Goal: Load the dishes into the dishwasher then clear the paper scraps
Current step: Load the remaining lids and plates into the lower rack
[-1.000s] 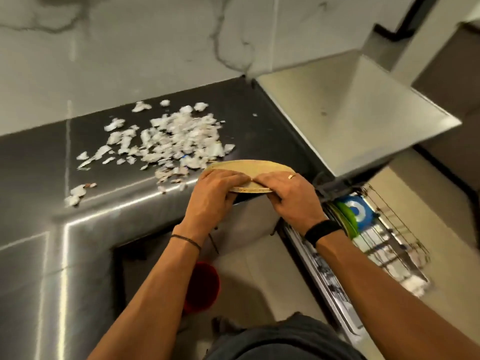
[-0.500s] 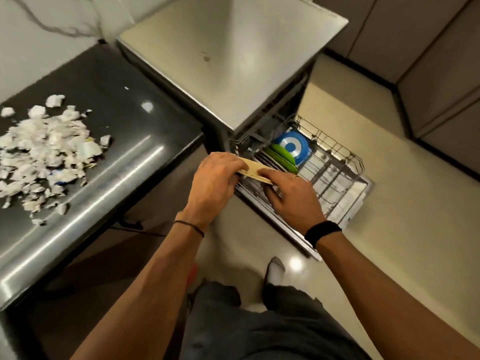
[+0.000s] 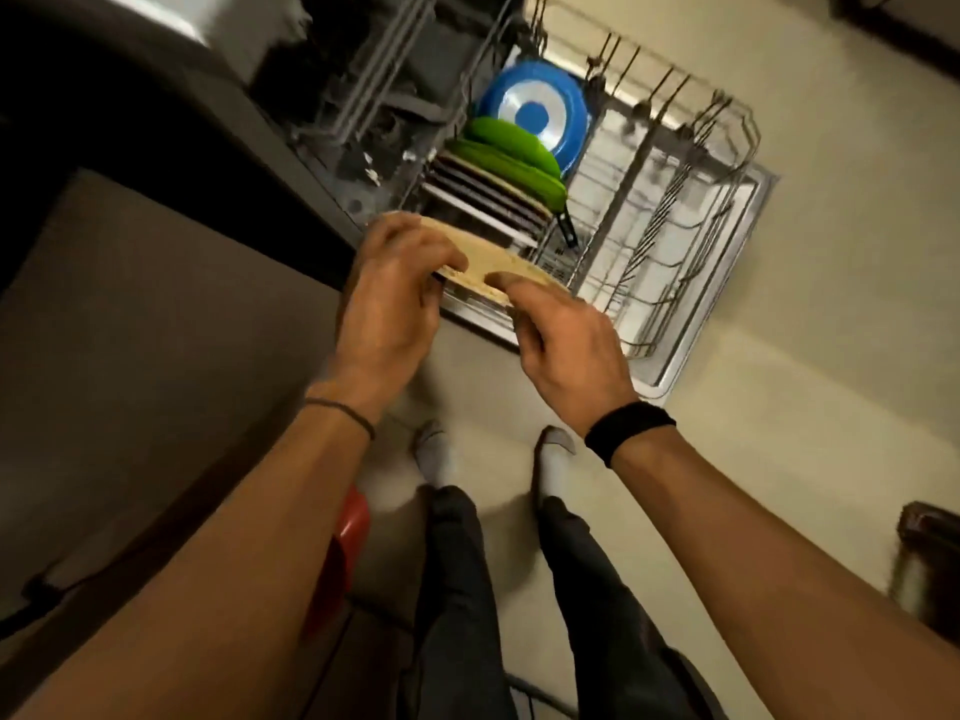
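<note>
A tan plate (image 3: 491, 262) is held nearly flat between both hands just above the near edge of the pulled-out dishwasher rack (image 3: 675, 210). My left hand (image 3: 395, 298) grips its left rim with fingers curled over the top. My right hand (image 3: 566, 335) pinches the near right rim, thumb on top. In the rack stand a blue plate (image 3: 535, 114), a green plate (image 3: 506, 153) and several dark and white plates (image 3: 483, 200) in a row behind the tan one. The paper scraps are out of view.
The open dishwasher door (image 3: 727, 283) lies under the rack over the beige floor. A dark counter edge (image 3: 182, 122) runs along the upper left. A red bin (image 3: 343, 543) sits on the floor under my left forearm. My feet stand just before the door.
I have turned from the counter with the paper scraps to the dishwasher, carrying the tan plate in both hands down to the rack's near edge. The scraps have left the view.
</note>
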A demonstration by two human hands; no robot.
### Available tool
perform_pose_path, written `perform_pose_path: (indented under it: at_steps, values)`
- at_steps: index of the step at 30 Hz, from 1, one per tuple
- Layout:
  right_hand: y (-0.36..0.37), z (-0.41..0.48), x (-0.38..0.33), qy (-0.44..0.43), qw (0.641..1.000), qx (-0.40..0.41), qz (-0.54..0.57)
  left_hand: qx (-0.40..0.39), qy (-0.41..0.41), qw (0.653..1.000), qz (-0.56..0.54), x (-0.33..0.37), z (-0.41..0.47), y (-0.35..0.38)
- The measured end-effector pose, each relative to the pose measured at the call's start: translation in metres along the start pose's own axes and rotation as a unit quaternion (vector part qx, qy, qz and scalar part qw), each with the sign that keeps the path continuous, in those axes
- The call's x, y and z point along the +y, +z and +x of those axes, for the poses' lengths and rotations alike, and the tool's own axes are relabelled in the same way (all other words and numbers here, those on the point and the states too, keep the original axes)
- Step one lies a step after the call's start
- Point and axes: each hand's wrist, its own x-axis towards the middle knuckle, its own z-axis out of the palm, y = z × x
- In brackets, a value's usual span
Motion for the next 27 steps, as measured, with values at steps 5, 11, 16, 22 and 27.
perform_pose_path:
  at_steps: [5, 11, 16, 22, 27]
  values:
    - [0.075, 0.045, 0.045, 0.054, 0.998, 0.004, -0.020, -0.034, -0.006, 0.999, 0.017, -0.073, 0.024, 0.064]
    - [0.128, 0.092, 0.080, 0.080, 0.996, 0.004, -0.033, -0.055, 0.008, 0.998, 0.013, -0.134, 0.058, 0.108]
    - [0.144, 0.118, 0.090, 0.111, 0.993, -0.002, -0.033, -0.082, -0.004, 0.996, 0.021, -0.156, 0.079, 0.119]
    - [0.149, 0.139, 0.095, 0.121, 0.991, -0.055, -0.005, -0.142, -0.002, 0.990, 0.015, -0.166, 0.098, 0.114]
    - [0.138, 0.137, 0.101, 0.132, 0.981, -0.113, 0.088, -0.182, 0.011, 0.983, -0.004, -0.179, 0.097, 0.115]
